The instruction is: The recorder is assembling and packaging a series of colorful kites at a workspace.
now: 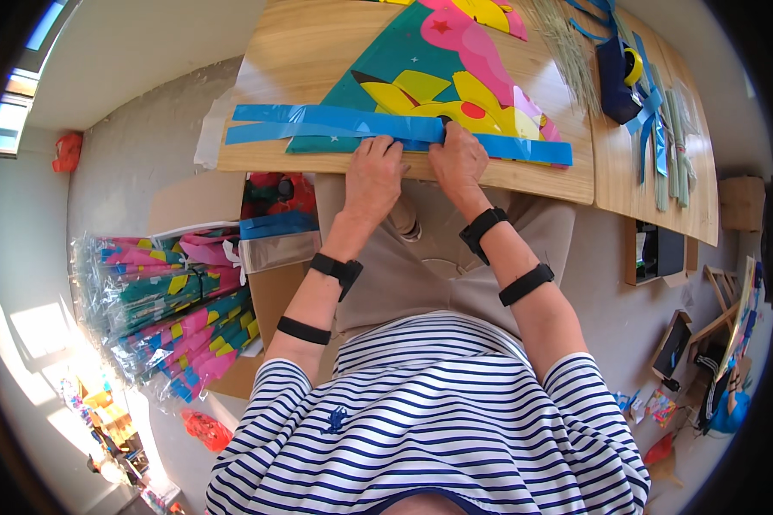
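Note:
A triangular plastic sheet (352, 93), teal and pink with a yellow cartoon figure, lies on the wooden table (288, 43) and looks like a kite sail. Along its near edge run blue plastic strips (318, 116), two of them fanning apart toward the left. My left hand (374, 172) rests at the table's edge, fingers curled down on the blue strip by the sheet's edge. Just to its right, my right hand (459, 163) is closed with thumb and fingers pressed on the strip. Both sets of fingertips partly hide the strip where they meet it.
A dark blue tape dispenser (614, 81) with a yellow roll stands at the right, beside thin pale sticks (567, 51) and bundled rods (674, 154). On my left, bagged colourful folded sheets (163, 292) lie by an open cardboard box (197, 199). A drawer-like box (657, 249) is under the right table.

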Motion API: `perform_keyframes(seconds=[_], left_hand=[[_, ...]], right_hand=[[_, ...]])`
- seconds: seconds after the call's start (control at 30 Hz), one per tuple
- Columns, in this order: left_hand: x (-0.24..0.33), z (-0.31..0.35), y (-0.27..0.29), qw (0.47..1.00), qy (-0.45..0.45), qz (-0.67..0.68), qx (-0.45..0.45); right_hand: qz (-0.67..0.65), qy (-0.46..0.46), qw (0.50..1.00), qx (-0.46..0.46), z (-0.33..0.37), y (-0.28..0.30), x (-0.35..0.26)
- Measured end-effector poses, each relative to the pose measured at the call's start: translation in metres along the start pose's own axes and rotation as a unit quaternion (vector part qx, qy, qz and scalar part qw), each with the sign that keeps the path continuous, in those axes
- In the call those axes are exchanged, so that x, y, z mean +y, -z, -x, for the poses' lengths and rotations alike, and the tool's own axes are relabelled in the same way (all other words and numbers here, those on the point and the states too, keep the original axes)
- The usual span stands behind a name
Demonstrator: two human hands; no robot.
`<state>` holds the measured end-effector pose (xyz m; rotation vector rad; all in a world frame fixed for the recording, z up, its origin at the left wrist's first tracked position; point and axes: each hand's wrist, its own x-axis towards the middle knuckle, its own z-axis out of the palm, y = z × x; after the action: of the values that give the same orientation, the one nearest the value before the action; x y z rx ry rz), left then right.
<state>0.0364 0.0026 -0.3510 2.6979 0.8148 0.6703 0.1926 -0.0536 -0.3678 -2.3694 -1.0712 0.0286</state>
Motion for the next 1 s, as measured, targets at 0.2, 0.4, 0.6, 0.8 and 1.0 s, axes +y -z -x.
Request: perform_keyframes(seconds=[0.2,0.4,0.6,0.8,1.0], left_hand=[[0.004,-0.002,0.0,1.0,0.01,-0.008,0.002],[0.002,-0.001,-0.005,1.0,0.003,-0.018,0.015],[0.002,-0.001,-0.007,1.0,-0.002,-0.021,0.015],[0.003,-0.003,-0.006,1.0,0.006,-0.013,0.009],[0.002,-0.001,-0.009,0.999,-0.003,-0.026,0.019]], right_hand=[[-0.033,-0.037,0.998,0.029,-0.003,-0.001,0.005],[-0.058,-0.086,0.99,0.092,-0.008,0.007,0.022],[-0.023,-0.104,0.985,0.136,-0.005,0.019,0.054],[-0.017,-0.119,0.979,0.165,0.001,0.028,0.084],[0.012,-0.114,0.977,0.18,0.002,0.039,0.104]])
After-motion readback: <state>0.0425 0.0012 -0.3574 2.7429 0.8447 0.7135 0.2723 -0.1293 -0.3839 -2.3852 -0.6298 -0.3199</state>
